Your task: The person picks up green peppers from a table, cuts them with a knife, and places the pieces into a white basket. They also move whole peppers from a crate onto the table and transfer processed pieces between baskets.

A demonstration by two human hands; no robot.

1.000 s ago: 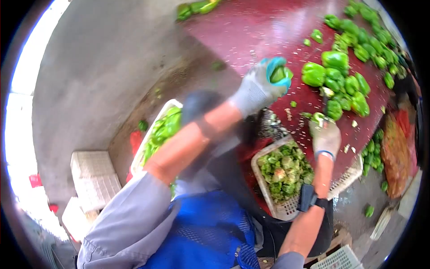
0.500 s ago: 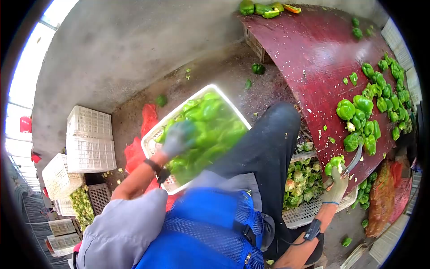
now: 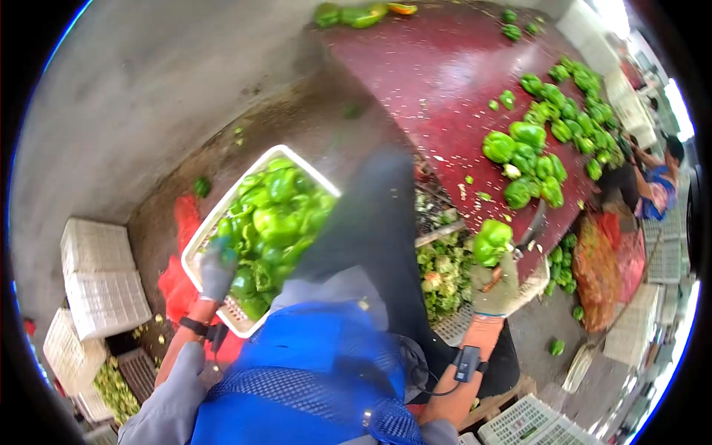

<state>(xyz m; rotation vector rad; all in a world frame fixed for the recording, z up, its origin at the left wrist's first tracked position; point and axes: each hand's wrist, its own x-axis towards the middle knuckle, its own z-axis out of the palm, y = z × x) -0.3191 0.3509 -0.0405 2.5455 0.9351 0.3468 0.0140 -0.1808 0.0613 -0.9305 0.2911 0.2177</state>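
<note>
My left hand (image 3: 218,274), in a grey glove with teal fingertips, is over the near-left rim of a white plastic crate (image 3: 199,241) filled with green bell peppers (image 3: 271,219). Motion blurs its fingers; whether they grip a pepper or the rim cannot be told. My gloved right hand (image 3: 495,293) is closed around a knife (image 3: 535,226), its blade pointing up and away. A green bell pepper (image 3: 492,242) is held at the fingers of that same hand. Beyond it, several green peppers (image 3: 523,159) lie on a dark red board (image 3: 437,111).
Cut pepper scraps (image 3: 443,276) fill a crate beneath the board's near edge. White crates (image 3: 106,278) are stacked at left beside red netting (image 3: 178,282). A filled mesh sack (image 3: 593,271) stands at right. Another person (image 3: 656,189) sits beyond the board.
My left hand has moved from over the peppers back to the crate's near-left side. My right hand has drawn nearer with the knife and pepper. The whole view has swung right.
</note>
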